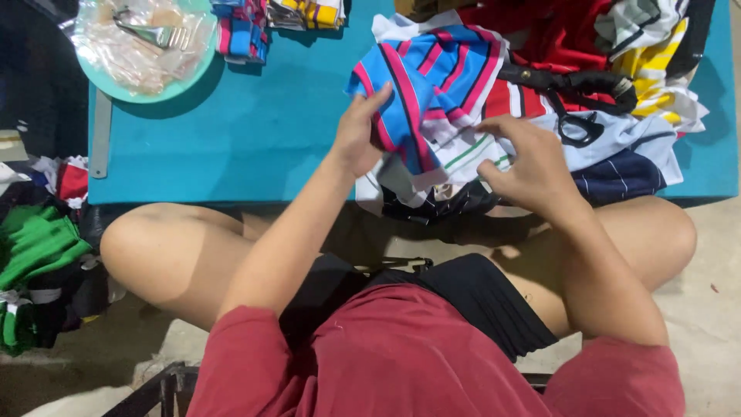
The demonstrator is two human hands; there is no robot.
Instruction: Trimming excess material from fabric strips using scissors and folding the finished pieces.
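Sitting cross-legged at a low teal table (231, 147), the person works a soft pile of striped knit pieces. Well off to the left of the left hand (359, 131) sits a round green tray (189, 77) of crinkly plastic bags. That hand pinches the blue-and-pink striped cloth (432, 85), seemingly to lift it clear. Just right, the right hand (529, 166) hovers half-open, fingers spread over white fabric, holding nothing. Beyond it lie black scissors (575, 96).

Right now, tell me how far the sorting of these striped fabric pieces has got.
Looks done: a small stack of striped pieces lies apart at the top of the teal table. In hand: the left hand grips a blue and pink striped piece, the right hand hovers open beside it. Left: a mixed heap with black scissors on it.
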